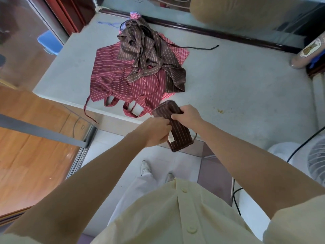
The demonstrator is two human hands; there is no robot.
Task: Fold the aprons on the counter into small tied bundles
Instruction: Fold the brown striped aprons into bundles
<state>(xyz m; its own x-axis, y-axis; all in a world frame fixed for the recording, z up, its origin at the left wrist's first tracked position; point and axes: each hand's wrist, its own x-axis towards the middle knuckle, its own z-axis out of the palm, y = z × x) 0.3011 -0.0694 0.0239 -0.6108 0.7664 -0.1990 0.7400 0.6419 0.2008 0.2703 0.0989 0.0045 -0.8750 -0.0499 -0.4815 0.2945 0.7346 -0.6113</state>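
aprons lie heaped mid-counter (237, 81): a brown striped one (149, 50) crumpled over a red striped one (112, 74), with red checked cloth (181, 51) beneath. at the near edge, a folded dark brown striped apron (174, 125) juts past the counter. the left hand (156, 131) pinches its side by a white tag; the right hand (188, 115) grips its upper part
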